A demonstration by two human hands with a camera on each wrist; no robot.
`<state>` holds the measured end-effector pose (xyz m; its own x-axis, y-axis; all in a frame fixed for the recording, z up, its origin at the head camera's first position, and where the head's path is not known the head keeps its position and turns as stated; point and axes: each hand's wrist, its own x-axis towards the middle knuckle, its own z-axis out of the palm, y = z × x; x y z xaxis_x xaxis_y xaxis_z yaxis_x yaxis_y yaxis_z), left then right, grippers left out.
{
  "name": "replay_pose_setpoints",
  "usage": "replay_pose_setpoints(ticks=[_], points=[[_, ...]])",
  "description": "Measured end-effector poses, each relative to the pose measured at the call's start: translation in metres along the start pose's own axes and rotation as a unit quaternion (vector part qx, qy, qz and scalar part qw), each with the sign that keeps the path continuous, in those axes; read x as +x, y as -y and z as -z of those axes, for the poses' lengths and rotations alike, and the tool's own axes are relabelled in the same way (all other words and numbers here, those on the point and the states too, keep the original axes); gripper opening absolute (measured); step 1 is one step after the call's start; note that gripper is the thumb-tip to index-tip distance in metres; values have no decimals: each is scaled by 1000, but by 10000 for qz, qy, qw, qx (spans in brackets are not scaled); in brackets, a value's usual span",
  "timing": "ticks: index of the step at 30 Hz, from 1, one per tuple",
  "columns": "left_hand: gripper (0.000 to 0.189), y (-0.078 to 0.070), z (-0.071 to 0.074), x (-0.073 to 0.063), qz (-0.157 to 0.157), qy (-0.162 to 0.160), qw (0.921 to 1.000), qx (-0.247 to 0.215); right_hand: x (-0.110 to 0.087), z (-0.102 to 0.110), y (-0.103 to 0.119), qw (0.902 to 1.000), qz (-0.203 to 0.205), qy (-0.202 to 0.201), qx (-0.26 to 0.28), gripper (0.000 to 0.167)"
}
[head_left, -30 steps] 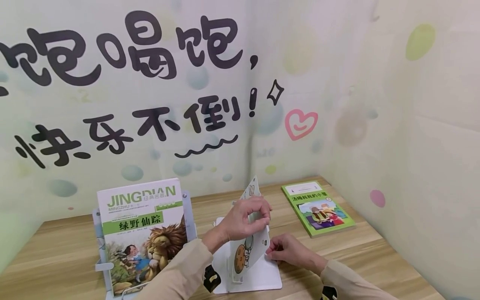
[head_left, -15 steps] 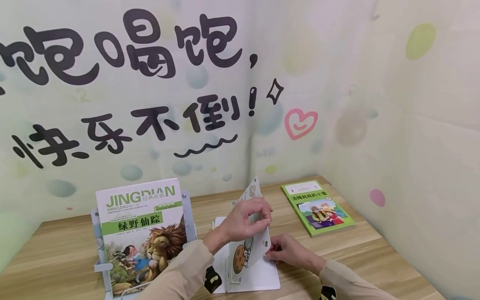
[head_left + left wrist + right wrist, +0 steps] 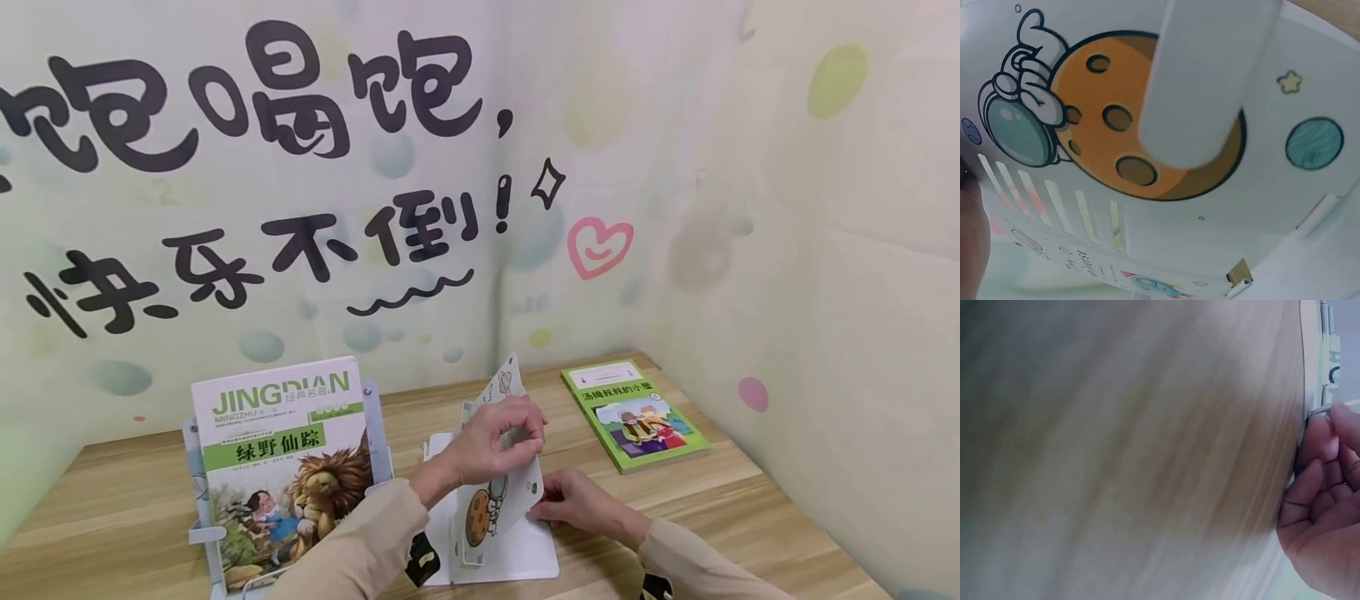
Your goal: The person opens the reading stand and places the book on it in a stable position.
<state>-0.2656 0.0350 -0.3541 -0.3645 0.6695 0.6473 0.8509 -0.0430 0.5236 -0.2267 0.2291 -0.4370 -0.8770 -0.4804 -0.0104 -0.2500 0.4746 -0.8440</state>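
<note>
A white folding book stand (image 3: 517,500), printed with an astronaut and an orange planet, stands in front of me. Its printed panel is tilted up steeply over a flat white base (image 3: 517,562). My left hand (image 3: 495,442) grips the panel's upper edge, thumb and fingers bent round it. At the panel's lower right side, my right hand (image 3: 581,504) pinches a thin metal wire piece (image 3: 1320,411), seen in the right wrist view. Slots and a blurred white strip (image 3: 1207,81) show on the panel (image 3: 1260,200) in the left wrist view.
At left, a second book stand (image 3: 204,533) holds a large book (image 3: 292,475) with a lion on its cover. A green book (image 3: 637,417) lies flat at the back right of the wooden table (image 3: 742,517). Printed cloth walls (image 3: 420,342) rise behind and to the right.
Both hands keep their hold on the book stand. Nearly everything stays in place; the base has shifted very slightly left in the head view.
</note>
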Motion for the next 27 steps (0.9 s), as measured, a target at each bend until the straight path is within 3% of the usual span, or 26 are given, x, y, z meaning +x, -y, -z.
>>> replay_pose_setpoints(ticks=[2, 5, 8, 10, 13, 15, 18, 22, 27], points=[[7, -1, 1, 1, 114, 110, 9998, -88, -6, -1, 2, 9999, -87, -107, 4, 10], [7, -2, 6, 2, 523, 114, 9978, -394, -20, -6, 10, 9987, -189, -426, 227, 10], [13, 1, 12, 4, 1184, -350, 9906, -589, -36, -18, 25, 9941, -287, -719, 765, 14], [18, 6, 17, 6, 1773, -876, 9782, -632, -45, -27, 38, 9887, -353, -791, 1220, 17], [24, 19, 24, 6, 2735, -1536, 9474, -640, -52, -41, 55, 9822, -218, -815, 1678, 21], [29, 29, 25, 4, 3255, -1716, 9277, -626, -51, -49, 65, 9783, -71, -842, 1894, 23], [36, 44, 22, -4, 3751, -1625, 9114, -475, -47, -59, 75, 9717, 63, -930, 2172, 26], [38, 56, 14, -11, 3977, -1405, 9063, -277, -42, -68, 80, 9620, -136, -1125, 2483, 30], [36, 60, 8, -12, 3849, -1383, 9122, -237, -43, -70, 80, 9601, -229, -1423, 2396, 30]])
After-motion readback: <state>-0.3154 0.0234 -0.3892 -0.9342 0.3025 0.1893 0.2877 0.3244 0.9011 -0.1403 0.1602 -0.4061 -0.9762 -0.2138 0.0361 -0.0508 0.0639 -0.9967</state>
